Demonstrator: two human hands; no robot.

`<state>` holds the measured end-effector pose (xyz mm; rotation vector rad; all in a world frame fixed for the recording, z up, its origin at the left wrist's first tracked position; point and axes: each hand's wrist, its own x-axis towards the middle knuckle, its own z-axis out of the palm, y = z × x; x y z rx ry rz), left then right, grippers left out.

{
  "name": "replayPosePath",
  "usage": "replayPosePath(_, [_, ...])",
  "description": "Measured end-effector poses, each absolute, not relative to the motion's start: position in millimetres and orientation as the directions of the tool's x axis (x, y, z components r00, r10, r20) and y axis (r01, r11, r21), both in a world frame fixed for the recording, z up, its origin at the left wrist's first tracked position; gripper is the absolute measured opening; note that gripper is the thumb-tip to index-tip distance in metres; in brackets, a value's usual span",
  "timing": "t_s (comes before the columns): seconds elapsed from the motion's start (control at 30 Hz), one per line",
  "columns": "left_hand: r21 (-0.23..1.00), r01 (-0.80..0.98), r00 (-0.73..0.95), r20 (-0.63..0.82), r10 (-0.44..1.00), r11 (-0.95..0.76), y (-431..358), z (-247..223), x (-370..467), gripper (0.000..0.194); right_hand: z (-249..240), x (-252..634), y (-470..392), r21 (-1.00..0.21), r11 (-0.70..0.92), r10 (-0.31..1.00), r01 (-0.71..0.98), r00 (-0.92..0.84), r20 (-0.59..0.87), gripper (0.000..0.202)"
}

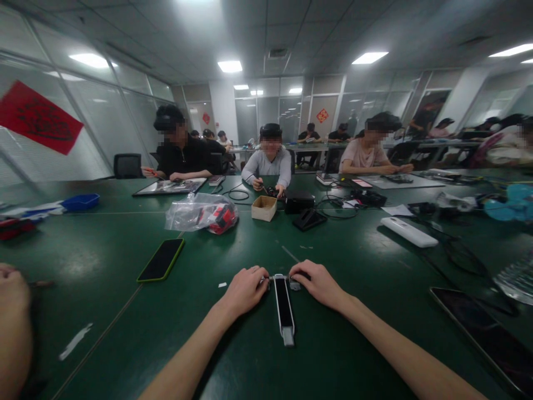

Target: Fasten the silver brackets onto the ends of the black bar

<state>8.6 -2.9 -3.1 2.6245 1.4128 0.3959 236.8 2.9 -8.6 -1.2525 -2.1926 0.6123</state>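
Observation:
A long, narrow black strip with a white-grey frame and a grey block at its near end lies on the green table in front of me. At its far end, my left hand is closed, thumb and fingers pinched at the left side; what they hold is mostly hidden. On the other side, the bent fingers of my right hand are pinched on a small grey metal part beside the strip's far end. A thin rod seems to run between both hands across that end.
A green-edged phone lies left, a dark phone right. Farther off are a plastic bag with red items, a small box, a white case and cables. Another person's arm rests at left; several people sit opposite.

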Motion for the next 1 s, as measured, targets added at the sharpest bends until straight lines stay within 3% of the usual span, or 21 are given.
replayPosePath(0.73, [0.232, 0.808, 0.516, 0.166, 0.840, -0.542, -4.9, -0.2, 10.2, 0.017, -9.8, 233.6, -0.2, -0.615, 0.478, 0.871, 0.627, -0.425, 0.245, 0.017])
replayPosePath(0.83, [0.227, 0.808, 0.517, 0.169, 0.839, -0.543, -4.3, -1.3, 10.0, 0.018, -8.1, 236.0, 1.7, -0.554, 0.530, 0.844, 0.641, -0.463, 0.271, 0.017])
replayPosePath(1.0, [0.234, 0.812, 0.506, 0.175, 0.845, -0.535, -3.0, -1.8, 7.9, 0.018, 2.6, 262.7, 13.4, -0.339, 0.595, 0.795, 0.728, -0.474, 0.378, 0.019])
